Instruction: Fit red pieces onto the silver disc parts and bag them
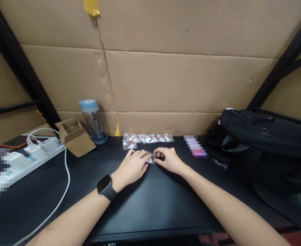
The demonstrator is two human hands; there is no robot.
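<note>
A small shiny transparent packet [151, 159] lies between my two hands over the black desk. My left hand [135, 164], with a dark watch [106, 187] on its wrist, has its fingers curved down onto the packet's left side. At the other side, my right hand [168, 160] pinches the packet's edge between thumb and fingers. What the packet contains is too small and covered to make out. Just beyond the hands, several similar packets with red bits [150, 138] form a row along the cardboard wall, with one more packet [130, 145] in front of its left end.
On the left stand an opened cardboard box [76, 138], a blue-lidded bottle [92, 121] and a white power strip [35, 155] with a trailing white cable [68, 174]. To the right are a blurred pink-purple item [195, 147], a keychain [219, 164] and a black bag [265, 136].
</note>
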